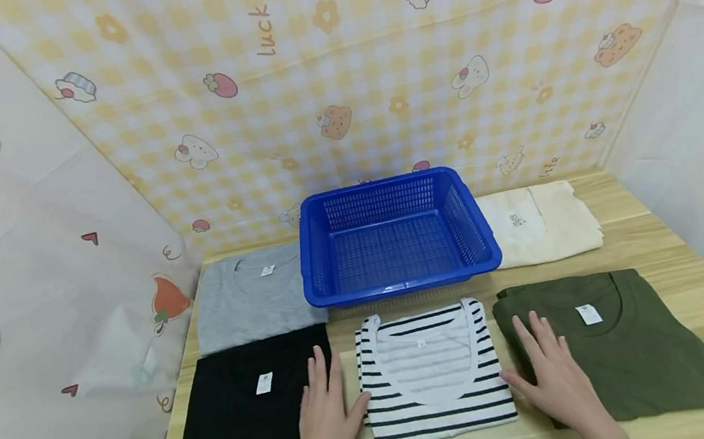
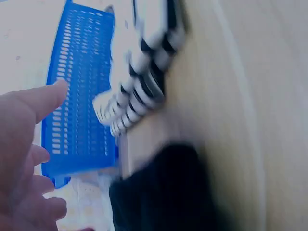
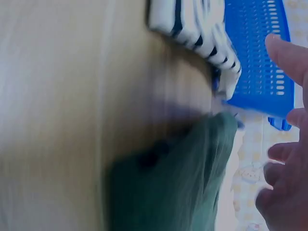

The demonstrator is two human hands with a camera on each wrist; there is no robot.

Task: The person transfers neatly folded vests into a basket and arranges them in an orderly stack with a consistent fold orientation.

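A folded black-and-white striped shirt (image 1: 439, 416) lies front centre, between my two hands. My left hand (image 1: 327, 418), fingers extended, is over the right edge of a folded black T-shirt (image 1: 232, 429), its thumb by the striped shirt's left side. With fingers spread, my right hand (image 1: 558, 378) is over the left part of a folded dark green T-shirt (image 1: 654, 352); its thumb points at the striped shirt's right edge. Both wrist views show the hands holding nothing, beside the striped shirt (image 2: 139, 57) and the blurred green shirt (image 3: 178, 178). Whether the fingers touch cloth, I cannot tell.
Behind the striped shirt stands a blue plastic basket (image 1: 399, 290) with nothing inside. A folded grey T-shirt (image 1: 251, 310) lies to its left, a folded cream garment (image 1: 555, 225) to its right. Patterned cloth walls (image 1: 376, 86) enclose the wooden table (image 1: 641, 237) at the back and sides.
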